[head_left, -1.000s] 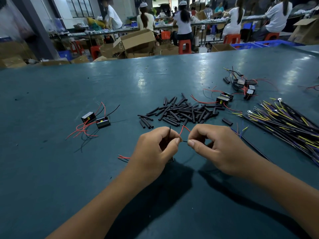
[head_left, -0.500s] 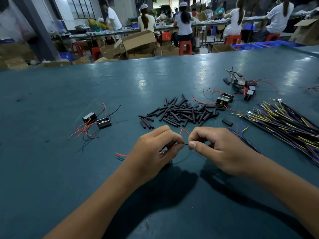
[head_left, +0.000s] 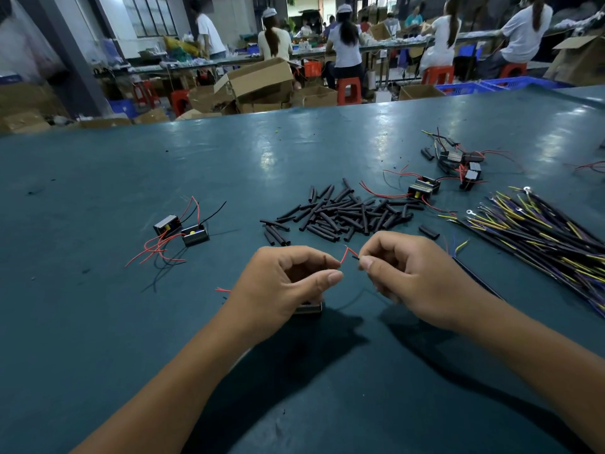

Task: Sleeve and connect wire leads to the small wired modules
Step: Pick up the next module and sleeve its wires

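Note:
My left hand (head_left: 288, 283) pinches a thin red lead (head_left: 346, 254) that rises from a small black module (head_left: 309, 309), mostly hidden under the hand. My right hand (head_left: 409, 276) pinches the tip of a dark sleeved wire (head_left: 478, 280) that trails away right across the table. The two wire ends meet between my fingertips. A pile of short black sleeve tubes (head_left: 343, 214) lies just beyond my hands.
Two modules with red leads (head_left: 181, 229) lie at the left. More modules (head_left: 424, 188) (head_left: 463, 163) lie at the back right. A bundle of yellow and purple terminal wires (head_left: 540, 234) lies on the right. The teal table (head_left: 98, 322) ends at cardboard boxes (head_left: 255, 81) and seated workers.
My hands have moved slightly apart and the red lead now stands up between my fingertips. The rest of the table is unchanged.

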{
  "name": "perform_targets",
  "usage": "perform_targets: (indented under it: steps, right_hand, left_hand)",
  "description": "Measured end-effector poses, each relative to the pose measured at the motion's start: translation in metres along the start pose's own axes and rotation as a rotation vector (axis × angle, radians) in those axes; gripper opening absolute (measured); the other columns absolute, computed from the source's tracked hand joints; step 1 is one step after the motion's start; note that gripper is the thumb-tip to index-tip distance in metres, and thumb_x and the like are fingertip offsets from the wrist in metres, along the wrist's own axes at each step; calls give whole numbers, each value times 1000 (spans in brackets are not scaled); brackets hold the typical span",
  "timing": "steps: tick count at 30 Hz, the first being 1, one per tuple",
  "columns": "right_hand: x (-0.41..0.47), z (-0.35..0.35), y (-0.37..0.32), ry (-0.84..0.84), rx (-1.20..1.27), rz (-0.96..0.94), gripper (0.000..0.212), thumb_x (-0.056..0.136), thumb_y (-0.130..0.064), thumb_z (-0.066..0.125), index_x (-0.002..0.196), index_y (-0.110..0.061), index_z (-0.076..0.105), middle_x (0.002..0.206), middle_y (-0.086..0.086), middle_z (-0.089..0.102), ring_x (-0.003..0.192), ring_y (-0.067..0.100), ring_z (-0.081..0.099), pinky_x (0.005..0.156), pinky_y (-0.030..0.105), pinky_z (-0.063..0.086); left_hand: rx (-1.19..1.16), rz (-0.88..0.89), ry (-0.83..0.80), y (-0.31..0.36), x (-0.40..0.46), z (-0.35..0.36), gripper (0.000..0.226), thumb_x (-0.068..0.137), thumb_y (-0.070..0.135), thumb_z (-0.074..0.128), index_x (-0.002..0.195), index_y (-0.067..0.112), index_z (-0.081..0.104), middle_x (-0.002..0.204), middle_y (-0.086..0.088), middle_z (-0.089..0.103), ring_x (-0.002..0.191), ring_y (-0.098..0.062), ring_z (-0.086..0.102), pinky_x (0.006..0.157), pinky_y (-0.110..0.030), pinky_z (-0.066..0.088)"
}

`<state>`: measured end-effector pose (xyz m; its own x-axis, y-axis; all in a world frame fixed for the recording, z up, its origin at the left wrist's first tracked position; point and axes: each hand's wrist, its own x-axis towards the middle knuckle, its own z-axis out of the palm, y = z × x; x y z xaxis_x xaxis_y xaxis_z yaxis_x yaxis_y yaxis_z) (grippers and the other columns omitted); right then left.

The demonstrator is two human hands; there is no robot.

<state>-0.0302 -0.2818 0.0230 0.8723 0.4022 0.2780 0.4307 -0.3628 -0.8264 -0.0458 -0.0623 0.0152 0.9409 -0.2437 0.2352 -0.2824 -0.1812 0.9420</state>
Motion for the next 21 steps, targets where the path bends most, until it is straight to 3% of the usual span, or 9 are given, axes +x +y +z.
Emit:
perform_targets:
  steps: [5,9,12,18,21]
  right_hand:
    - [0,9,0,70,143,53,12,96,-12,61,86,-17,66,57,-5,56,49,5,44,49,14,35]
    - [0,12,-3,101,181,32,13,95,-10,62,86,-17,68,62,-7,59,56,3,50,55,13,37]
    - [-1,14,-3,115,197,31,13,94,-10,63,85,-17,69,63,-6,59,59,5,50,56,13,38]
    - [-2,16,-4,153,179,5,10,91,-14,68,84,-19,72,69,11,62,62,13,49,56,28,40]
    - [-3,17,-4,175,200,-8,8,90,-14,72,84,-19,73,74,13,67,64,18,54,58,40,44]
  left_hand:
    - [-25,-22,-5,-2,0,6,15,80,29,75,90,17,78,66,3,69,58,-7,63,60,-20,52]
    - [-6,-23,-6,-4,0,10,14,81,29,75,93,24,78,79,-7,75,68,-13,69,68,-28,60]
    - [-20,-7,9,-4,1,12,4,85,19,76,89,21,75,77,-3,74,68,-13,69,67,-27,59]
    - [-15,13,37,-5,1,14,4,88,17,76,87,20,74,76,-6,73,65,-12,68,63,-24,56]
    - [-21,37,52,-3,0,17,7,85,27,76,87,20,75,75,-4,73,64,-12,68,62,-24,55]
